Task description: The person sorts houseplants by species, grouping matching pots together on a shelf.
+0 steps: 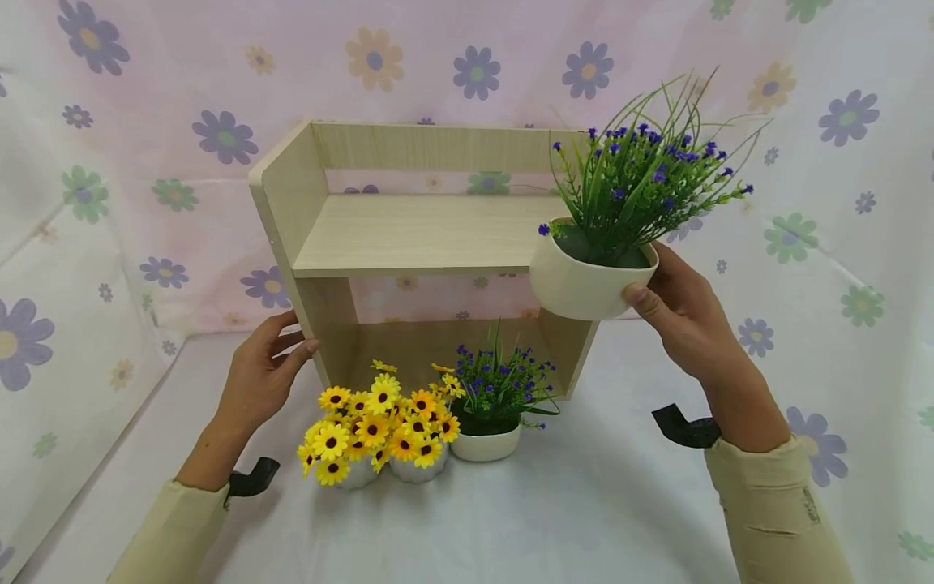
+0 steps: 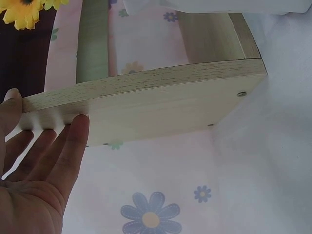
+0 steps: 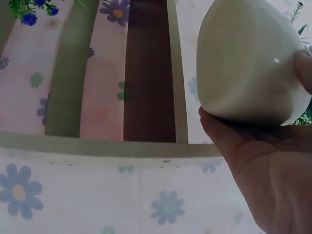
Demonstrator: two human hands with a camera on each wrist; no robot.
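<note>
My right hand point(image 1: 682, 316) grips a cream pot of artificial purple flowers point(image 1: 594, 284) by its right side, thumb in front. The pot is held up before the right end of a two-tier wooden shelf point(image 1: 409, 235). In the right wrist view, the fingers point(image 3: 229, 139) lie along the pot's smooth wall point(image 3: 243, 68). My left hand point(image 1: 255, 373) touches the shelf's left side panel. Seen from the left wrist, its nearly straight fingers point(image 2: 73, 151) rest against the panel's outer face point(image 2: 161, 112), with the thumb at the front edge.
Before the shelf on the white cloth stand two pots of yellow daisies point(image 1: 372, 430) and a second cream pot with purple flowers point(image 1: 487, 444). A flower-printed cloth point(image 1: 474, 73) hangs behind the shelf.
</note>
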